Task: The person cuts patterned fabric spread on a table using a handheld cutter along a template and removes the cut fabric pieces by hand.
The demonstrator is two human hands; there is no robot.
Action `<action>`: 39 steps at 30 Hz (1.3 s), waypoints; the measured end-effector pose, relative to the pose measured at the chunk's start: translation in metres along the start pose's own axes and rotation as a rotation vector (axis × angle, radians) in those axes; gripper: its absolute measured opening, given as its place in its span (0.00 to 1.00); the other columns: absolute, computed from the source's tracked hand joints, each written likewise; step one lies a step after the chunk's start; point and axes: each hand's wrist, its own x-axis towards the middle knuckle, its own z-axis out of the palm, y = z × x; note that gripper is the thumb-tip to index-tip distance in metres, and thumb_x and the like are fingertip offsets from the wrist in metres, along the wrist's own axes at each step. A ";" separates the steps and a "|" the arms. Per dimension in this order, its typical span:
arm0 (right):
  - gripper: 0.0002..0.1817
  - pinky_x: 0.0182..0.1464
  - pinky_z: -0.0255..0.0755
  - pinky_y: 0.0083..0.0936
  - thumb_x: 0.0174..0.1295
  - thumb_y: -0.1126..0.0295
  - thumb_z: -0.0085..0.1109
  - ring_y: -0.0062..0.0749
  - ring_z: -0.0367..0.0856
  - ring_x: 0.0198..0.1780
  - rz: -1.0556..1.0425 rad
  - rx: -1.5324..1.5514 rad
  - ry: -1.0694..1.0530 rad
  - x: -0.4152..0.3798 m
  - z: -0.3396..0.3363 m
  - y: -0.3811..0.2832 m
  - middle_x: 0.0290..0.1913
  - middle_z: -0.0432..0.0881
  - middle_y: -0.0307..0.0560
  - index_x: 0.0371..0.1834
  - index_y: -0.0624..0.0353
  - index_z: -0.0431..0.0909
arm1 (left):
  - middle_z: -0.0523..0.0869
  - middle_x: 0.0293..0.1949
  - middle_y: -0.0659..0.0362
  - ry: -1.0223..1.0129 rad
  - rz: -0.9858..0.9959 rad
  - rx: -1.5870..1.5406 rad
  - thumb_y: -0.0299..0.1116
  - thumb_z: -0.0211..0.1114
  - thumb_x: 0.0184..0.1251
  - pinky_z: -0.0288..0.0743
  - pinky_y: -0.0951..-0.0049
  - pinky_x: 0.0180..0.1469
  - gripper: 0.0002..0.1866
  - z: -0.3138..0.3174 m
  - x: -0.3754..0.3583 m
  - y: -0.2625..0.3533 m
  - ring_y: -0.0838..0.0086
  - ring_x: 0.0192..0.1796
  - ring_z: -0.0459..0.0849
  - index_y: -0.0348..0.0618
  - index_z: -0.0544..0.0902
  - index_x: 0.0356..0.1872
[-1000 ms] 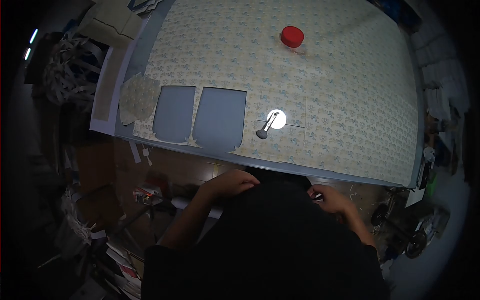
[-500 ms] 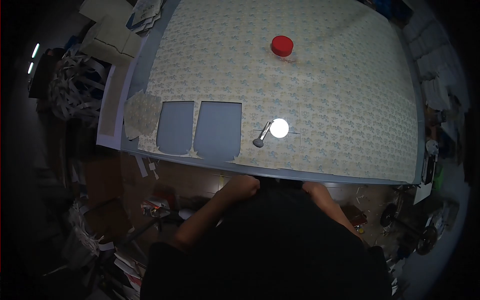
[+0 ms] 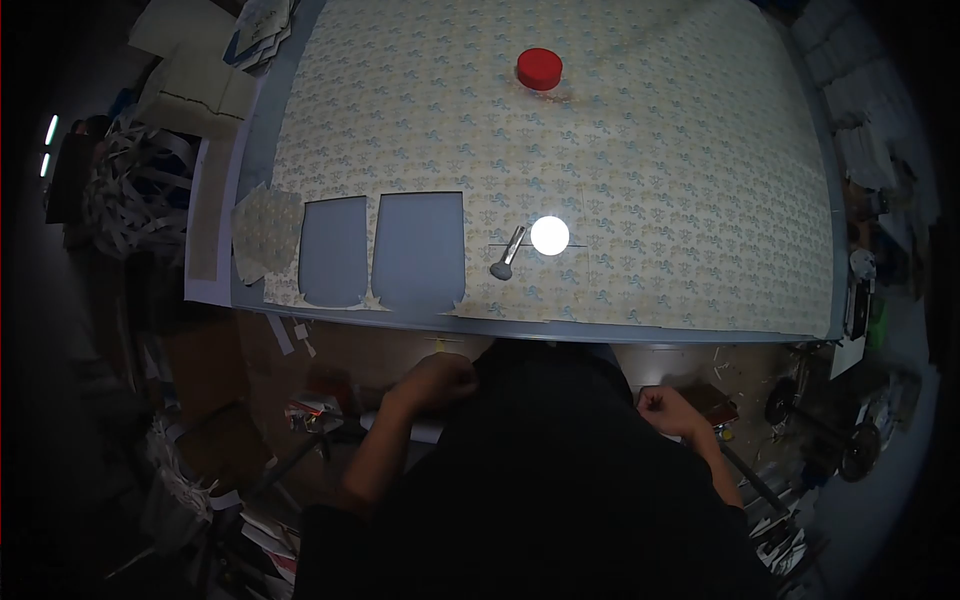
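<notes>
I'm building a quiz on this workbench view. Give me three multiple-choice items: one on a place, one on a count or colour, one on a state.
1. Where is the knife?
A. beside the white disc
B. on the red lid
C. in the left hand

2. How many cut-out holes show in the patterned sheet?
A. one
B. two
C. four

3. How is the right hand?
A. flat on the sheet
B. closed, below the table edge
C. on the lid

Answers: 1 A, it lies just left of the disc; 2 B, two grey openings side by side; 3 B, fingers curled at the dark clothing.
</notes>
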 end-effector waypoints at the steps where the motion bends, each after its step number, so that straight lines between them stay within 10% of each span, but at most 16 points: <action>1: 0.08 0.37 0.73 0.21 0.70 0.70 0.66 0.19 0.78 0.33 0.014 0.141 0.035 0.009 -0.005 -0.022 0.29 0.81 0.34 0.34 0.57 0.77 | 0.87 0.38 0.52 0.035 -0.075 -0.092 0.35 0.69 0.72 0.81 0.64 0.47 0.09 -0.002 -0.001 -0.001 0.63 0.42 0.87 0.38 0.87 0.42; 6: 0.08 0.41 0.77 0.22 0.75 0.69 0.61 0.21 0.81 0.35 -0.216 0.053 0.240 0.095 -0.013 -0.078 0.32 0.83 0.40 0.37 0.61 0.79 | 0.84 0.34 0.58 0.581 -0.019 -0.234 0.35 0.72 0.71 0.77 0.75 0.41 0.11 -0.055 0.035 0.008 0.78 0.37 0.81 0.37 0.87 0.44; 14: 0.11 0.45 0.78 0.21 0.78 0.67 0.59 0.21 0.83 0.42 -0.409 0.020 0.301 0.190 0.062 -0.159 0.43 0.86 0.42 0.54 0.64 0.78 | 0.84 0.45 0.47 0.673 -0.125 0.012 0.46 0.76 0.63 0.81 0.59 0.47 0.24 -0.051 0.126 0.040 0.54 0.43 0.85 0.34 0.83 0.46; 24: 0.22 0.49 0.82 0.23 0.84 0.57 0.48 0.25 0.86 0.48 -0.269 0.650 0.117 0.166 0.078 -0.177 0.52 0.85 0.46 0.66 0.64 0.74 | 0.82 0.42 0.49 0.783 0.080 -0.348 0.31 0.78 0.61 0.81 0.66 0.40 0.17 0.002 0.112 0.058 0.62 0.36 0.85 0.35 0.81 0.44; 29: 0.20 0.44 0.80 0.22 0.85 0.56 0.45 0.23 0.83 0.43 -0.398 0.536 0.207 0.175 0.081 -0.146 0.47 0.86 0.44 0.59 0.62 0.78 | 0.82 0.49 0.53 0.501 0.474 -0.220 0.31 0.81 0.58 0.82 0.69 0.47 0.23 0.009 0.109 0.055 0.63 0.48 0.87 0.38 0.83 0.54; 39: 0.26 0.47 0.82 0.39 0.71 0.64 0.64 0.53 0.91 0.45 -0.409 -0.254 0.933 0.160 0.037 -0.115 0.47 0.90 0.61 0.71 0.59 0.77 | 0.69 0.77 0.47 0.749 0.210 0.377 0.48 0.74 0.67 0.50 0.36 0.80 0.34 -0.012 0.099 -0.008 0.47 0.81 0.61 0.50 0.78 0.73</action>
